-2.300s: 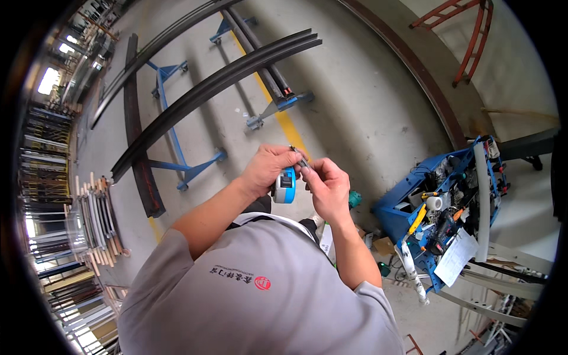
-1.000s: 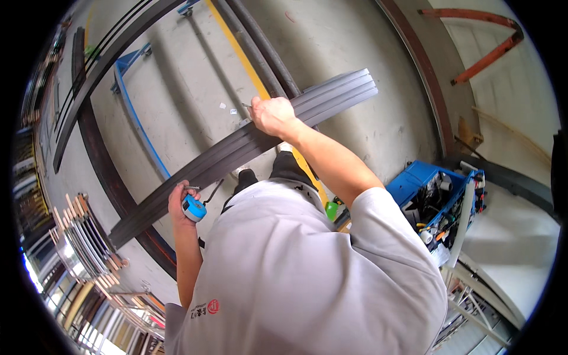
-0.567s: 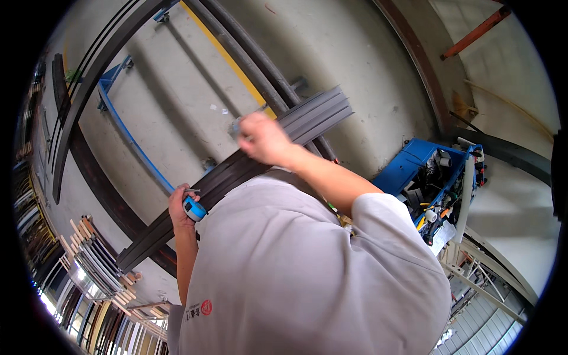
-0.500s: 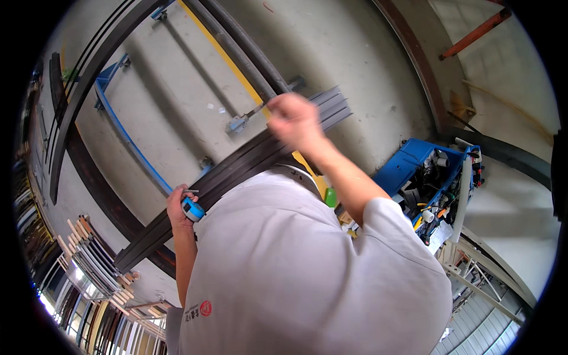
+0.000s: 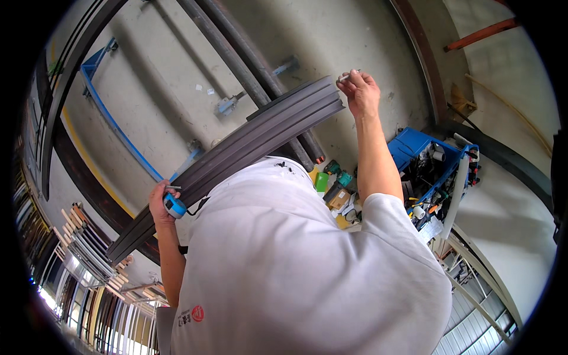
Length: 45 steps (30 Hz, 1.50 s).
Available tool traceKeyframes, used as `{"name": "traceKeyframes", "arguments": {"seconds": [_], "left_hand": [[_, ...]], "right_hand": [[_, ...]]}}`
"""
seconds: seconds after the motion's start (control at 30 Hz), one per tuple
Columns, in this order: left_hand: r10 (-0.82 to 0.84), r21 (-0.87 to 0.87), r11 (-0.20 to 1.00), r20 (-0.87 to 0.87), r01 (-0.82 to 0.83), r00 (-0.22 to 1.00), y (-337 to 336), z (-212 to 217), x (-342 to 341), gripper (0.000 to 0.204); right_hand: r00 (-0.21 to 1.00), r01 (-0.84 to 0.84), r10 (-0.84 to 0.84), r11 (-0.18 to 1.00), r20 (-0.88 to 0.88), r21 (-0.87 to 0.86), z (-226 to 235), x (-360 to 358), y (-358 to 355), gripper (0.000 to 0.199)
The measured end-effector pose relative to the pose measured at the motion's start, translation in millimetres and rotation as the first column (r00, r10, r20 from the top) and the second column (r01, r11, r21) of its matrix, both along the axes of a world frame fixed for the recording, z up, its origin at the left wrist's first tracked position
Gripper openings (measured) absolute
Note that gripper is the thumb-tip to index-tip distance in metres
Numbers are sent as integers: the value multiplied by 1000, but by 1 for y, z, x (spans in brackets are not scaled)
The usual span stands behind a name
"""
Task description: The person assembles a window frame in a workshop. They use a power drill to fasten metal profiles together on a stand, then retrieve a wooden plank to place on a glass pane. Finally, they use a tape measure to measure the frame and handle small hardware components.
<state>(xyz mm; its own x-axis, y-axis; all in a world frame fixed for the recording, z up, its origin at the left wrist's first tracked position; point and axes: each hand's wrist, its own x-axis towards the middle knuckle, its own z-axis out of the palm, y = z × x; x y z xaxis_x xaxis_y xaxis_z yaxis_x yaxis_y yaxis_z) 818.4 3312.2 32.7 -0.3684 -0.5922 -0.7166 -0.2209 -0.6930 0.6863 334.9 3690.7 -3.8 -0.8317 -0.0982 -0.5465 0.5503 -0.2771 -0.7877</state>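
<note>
Dark grey ribbed metal profiles (image 5: pixel 254 133) lie side by side across the front of my body, slanting up to the right. My left hand (image 5: pixel 158 202) is closed around a blue tape measure (image 5: pixel 174 205) beside their lower left part. A short thin grey stick (image 5: pixel 173 187) pokes out by its fingers. Just off the profiles' right end, my right hand (image 5: pixel 364 94) is raised. It pinches a slim pale rod (image 5: pixel 345 77) whose kind I cannot make out. Two round dark pipes (image 5: pixel 239 59) pass under the profiles.
A blue open box (image 5: pixel 408 148) full of tools stands at the right. Green power drills (image 5: pixel 338 173), a green box (image 5: pixel 321 181) and a cardboard box (image 5: pixel 339 199) sit near my waist. Blue trolley frames (image 5: pixel 115 121) stand at the left, a rack of long bars (image 5: pixel 89 254) at lower left.
My right hand has moved right and up, from over the profiles to beyond their right end, and is no longer blurred. My left hand with the tape measure has shifted slightly left.
</note>
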Motion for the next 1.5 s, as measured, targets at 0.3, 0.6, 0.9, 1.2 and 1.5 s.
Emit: {"name": "traceKeyframes", "arguments": {"seconds": [0.3,0.6,0.9,1.2,1.5], "left_hand": [[-12,-14,1000,-29,12,1000,-2,-1,-1,21],[-36,-8,999,-32,36,999,-1,0,-1,20],[-40,-15,999,-12,39,999,-1,-1,1,20],[-43,-10,999,-38,43,998,-2,-3,2,22],[-15,-32,999,-14,14,1000,2,-1,-1,23]], "right_hand": [[999,22,-23,999,23,24,-16,4,-6,19],[998,59,-60,998,2,24,-17,3,-12,33],[997,71,-70,997,-16,8,-20,5,-11,24],[969,-31,69,986,-236,162,-21,1,-8,28],[959,-33,94,974,-268,224,-13,3,-6,28]]}}
